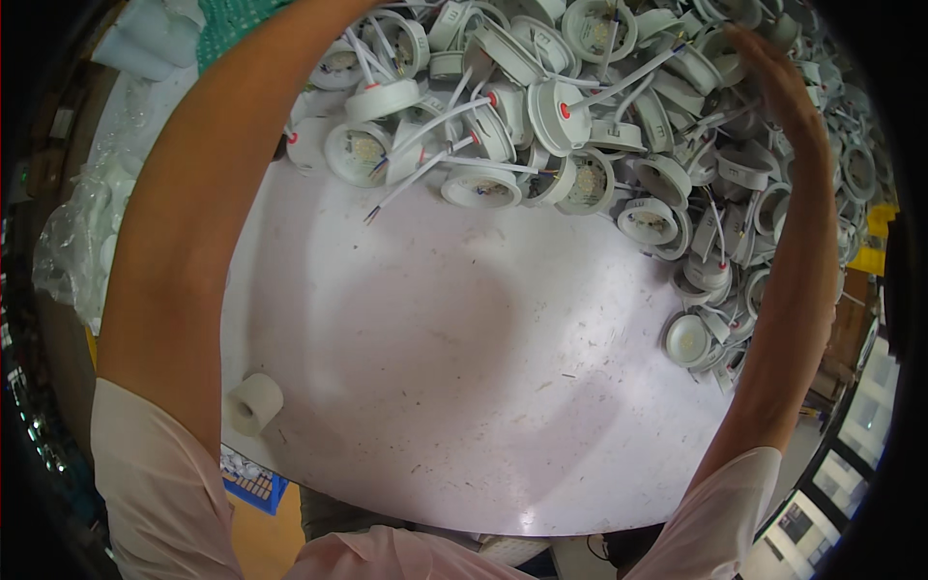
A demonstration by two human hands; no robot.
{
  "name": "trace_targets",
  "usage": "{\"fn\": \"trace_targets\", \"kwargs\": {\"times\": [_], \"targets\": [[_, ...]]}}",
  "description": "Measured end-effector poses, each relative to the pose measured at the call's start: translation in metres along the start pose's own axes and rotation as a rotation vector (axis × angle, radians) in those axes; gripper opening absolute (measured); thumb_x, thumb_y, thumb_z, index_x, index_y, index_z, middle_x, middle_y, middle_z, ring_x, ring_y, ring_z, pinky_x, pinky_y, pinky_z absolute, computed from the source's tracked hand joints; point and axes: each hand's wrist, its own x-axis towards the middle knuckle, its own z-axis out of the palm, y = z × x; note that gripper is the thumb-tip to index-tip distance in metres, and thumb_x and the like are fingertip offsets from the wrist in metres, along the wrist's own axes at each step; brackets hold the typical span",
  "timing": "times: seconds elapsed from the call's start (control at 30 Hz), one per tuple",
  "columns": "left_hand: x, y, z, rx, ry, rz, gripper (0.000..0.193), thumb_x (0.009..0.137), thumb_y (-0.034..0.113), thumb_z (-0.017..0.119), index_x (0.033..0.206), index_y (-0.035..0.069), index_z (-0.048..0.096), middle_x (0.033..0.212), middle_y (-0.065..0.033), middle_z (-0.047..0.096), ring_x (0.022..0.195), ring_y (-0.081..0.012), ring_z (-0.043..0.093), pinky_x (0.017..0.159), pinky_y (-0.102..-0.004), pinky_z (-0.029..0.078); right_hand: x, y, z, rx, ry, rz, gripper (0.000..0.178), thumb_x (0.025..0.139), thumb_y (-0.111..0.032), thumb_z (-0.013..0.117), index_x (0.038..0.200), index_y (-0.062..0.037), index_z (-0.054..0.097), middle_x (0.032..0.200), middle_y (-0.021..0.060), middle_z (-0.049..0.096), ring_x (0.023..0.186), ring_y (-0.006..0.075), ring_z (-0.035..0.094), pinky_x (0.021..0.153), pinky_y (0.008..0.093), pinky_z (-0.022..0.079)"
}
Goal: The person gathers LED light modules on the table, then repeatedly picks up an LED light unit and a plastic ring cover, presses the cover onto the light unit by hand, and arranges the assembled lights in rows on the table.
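Note:
A heap of white round LED lamp housings (570, 121) covers the far and right side of the table. Many carry short white cables with bare wire ends, and some show a red grommet. Reaching over the heap's right part, my right hand (768, 72) has its visible fingers stretched out against the housings near the far edge; part of it is hidden. My left forearm (217, 145) runs up past the heap's left side, and the hand itself lies beyond the top of the picture.
The white tabletop (425, 338) has small specks and wire bits on it. A white roll (256, 402) stands at its left edge, above a blue basket (253, 488). Clear plastic bags (82, 232) and a green cloth (232, 29) lie far left. Something yellow (875, 237) shows at right.

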Motion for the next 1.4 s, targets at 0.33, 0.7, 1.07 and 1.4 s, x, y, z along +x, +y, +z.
{"fn": "trace_targets", "kwargs": {"times": [0.33,0.7,1.07,1.4], "targets": [[-0.03,0.019,0.006,-0.276,-0.298,-0.125,0.074,0.084,0.051,0.048,0.136,-0.002,0.039,0.136,-0.0202,0.045,0.122,-0.0313,0.045,0.099,-0.039,0.037,0.002,-0.076,0.01,0.163,-0.115,0.171,0.065,0.083,-0.042,0.059,0.135,-0.0046,0.047,0.139,0.0124,0.045,0.128,0.0233,0.042,0.106,0.0339,0.032],[-0.109,0.034,0.021,-0.292,-0.185,-0.435,0.059,0.081,0.051,0.046,0.113,0.004,0.06,0.107,-0.0169,0.064,0.098,-0.0301,0.06,0.087,-0.0368,0.043,0.051,-0.11,0.095,-0.026,-0.68,-0.104,0.045,0.077,-0.035,0.055,0.112,-0.009,0.065,0.116,0.0124,0.063,0.104,0.0238,0.059,0.089,0.0377,0.045],[-0.222,0.039,0.02,-0.34,-0.029,-0.523,0.058,0.083,0.047,0.038,0.116,0.004,0.058,0.112,-0.0239,0.061,0.108,-0.0396,0.055,0.092,-0.0411,0.04,-0.024,-0.185,0.148,0.343,-0.577,-0.225,0.063,0.075,-0.028,0.061,0.134,-0.0098,0.049,0.127,0.0163,0.056,0.111,0.0258,0.056,0.094,0.0332,0.043],[-0.28,0.053,0.01,-0.464,0.031,-0.513,0.051,0.091,0.042,0.04,0.119,0.003,0.057,0.113,-0.0196,0.062,0.107,-0.0311,0.058,0.092,-0.0347,0.041,-0.081,-0.205,0.151,0.329,-0.597,-0.355,0.061,0.077,-0.038,0.058,0.134,-0.0173,0.049,0.132,0.0193,0.051,0.122,0.0334,0.048,0.102,0.0373,0.038]]}}
